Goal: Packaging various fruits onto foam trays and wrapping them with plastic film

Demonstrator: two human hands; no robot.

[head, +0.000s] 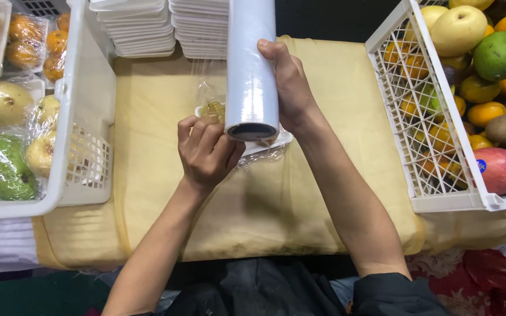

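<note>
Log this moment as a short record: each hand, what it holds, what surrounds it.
right hand: grips roll of cling film, held up above the table
left hand: fingers on the wrapped white tray under the roll
surface: yellow cloth
right side: white crate of loose fruit
left side: white crate of wrapped fruit
behind: stacks of white trays

Table (147, 193) covered by pale yellow cloth (323, 175), cloth hanging over near edge. On it, left: white plastic basket (89, 93) holding wrapped fruit. Right: second white lattice basket (405, 117) with loose fruit, orange, green, yellow, red, overhanging table's right side. Far edge: 2 stacks of white foam trays (165, 26), side by side. Centre: 1 white tray (265, 145) under clear film, mostly hidden, contents unclear.
</note>
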